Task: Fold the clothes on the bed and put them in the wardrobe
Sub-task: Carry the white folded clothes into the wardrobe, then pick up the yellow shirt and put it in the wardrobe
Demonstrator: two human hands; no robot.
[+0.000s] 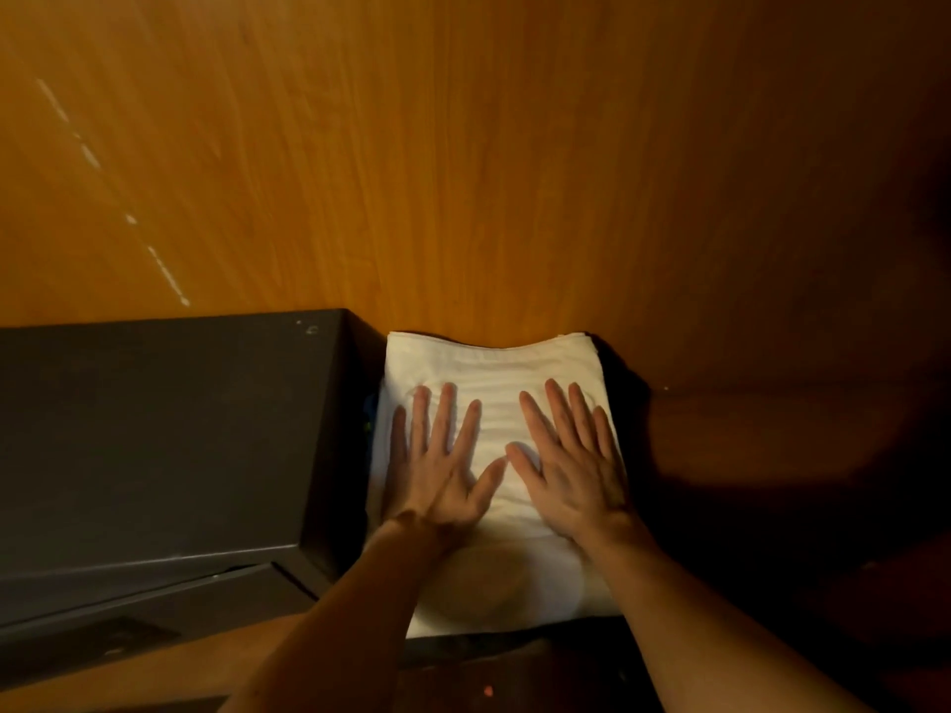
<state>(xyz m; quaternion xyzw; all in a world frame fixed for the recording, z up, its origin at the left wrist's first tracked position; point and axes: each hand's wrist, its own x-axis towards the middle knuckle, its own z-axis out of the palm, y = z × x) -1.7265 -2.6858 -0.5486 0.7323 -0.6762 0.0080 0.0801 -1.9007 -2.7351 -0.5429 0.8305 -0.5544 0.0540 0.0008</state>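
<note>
Nearest the camera, two bare forearms reach forward from the bottom edge, over a dim strip of wooden shelf edge where a small orange speck (488,690) shows. Just beyond, the folded white garment (494,373) lies flat inside the wardrobe, its near end showing a faint rounded shape that may be a print or a collar, though the low light makes this hard to tell. The left hand (442,465) lies palm down on the left half of the garment, fingers straight and spread apart, thumb angled inward. The right hand (566,460) lies palm down on the right half in the same way, fingers straight and fanned; the two thumbs nearly meet over the middle of the cloth. Both hands press on the fabric and curl round nothing. Fine ripples run across the cloth ahead of the fingertips. Dark fabric (615,365) shows under the garment along its right edge. To the left, just beside the garment, stands a dark box (154,429) with a flat top, and a sliver of something blue (368,409) shows in the gap between them. The garment's far edge touches the wardrobe's wooden back panel (463,146), which bears a slanting line of pale scuff marks (164,272) at the left.
</note>
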